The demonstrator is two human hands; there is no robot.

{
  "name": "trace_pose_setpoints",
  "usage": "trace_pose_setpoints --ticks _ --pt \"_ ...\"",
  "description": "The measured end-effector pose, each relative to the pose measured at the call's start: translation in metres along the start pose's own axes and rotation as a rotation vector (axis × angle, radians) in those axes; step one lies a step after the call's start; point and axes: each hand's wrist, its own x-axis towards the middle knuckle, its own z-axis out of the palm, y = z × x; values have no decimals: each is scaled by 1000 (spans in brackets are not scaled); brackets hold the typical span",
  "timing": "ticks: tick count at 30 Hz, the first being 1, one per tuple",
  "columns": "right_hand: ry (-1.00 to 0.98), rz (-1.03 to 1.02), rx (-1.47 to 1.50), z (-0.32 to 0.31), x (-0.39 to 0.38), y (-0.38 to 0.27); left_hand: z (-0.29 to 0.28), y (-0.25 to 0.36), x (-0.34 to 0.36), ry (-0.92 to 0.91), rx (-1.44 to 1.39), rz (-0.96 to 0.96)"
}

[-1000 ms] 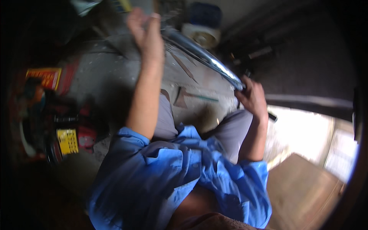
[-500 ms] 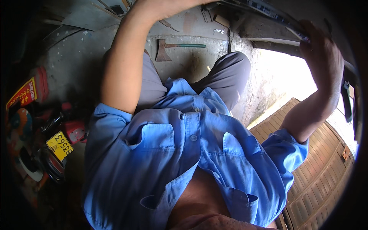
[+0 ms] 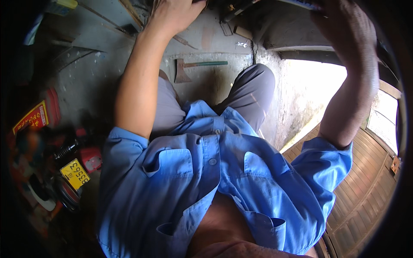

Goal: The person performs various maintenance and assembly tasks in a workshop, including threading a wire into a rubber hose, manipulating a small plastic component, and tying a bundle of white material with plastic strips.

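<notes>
Strip with printing point(image 3: 301, 4) shows at the top edge, its near end meeting the right hand point(image 3: 350, 30), perhaps steadied there; shadow and the cut-off view leave me unable to tell whether those fingers grasp it. The left hand point(image 3: 176, 15) reaches forward, its fingers bent, their grip unclear. Both arms stretch past the knees, probably for working room; an axe point(image 3: 180, 71) lies beyond the lap, apparently set aside.

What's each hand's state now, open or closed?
Left hand: cut off at top edge, can't tell.
Right hand: at the blue item's end; dark, cut off, can't tell.
</notes>
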Motion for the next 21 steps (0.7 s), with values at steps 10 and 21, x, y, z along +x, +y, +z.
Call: trace_pose_setpoints --ticks 10,21 --pt "968 397 851 145 -99 -36 16 -14 -13 -164 -102 -151" --pt "474 743 1451 244 -43 11 12 3 -11 -309 -277 -314"
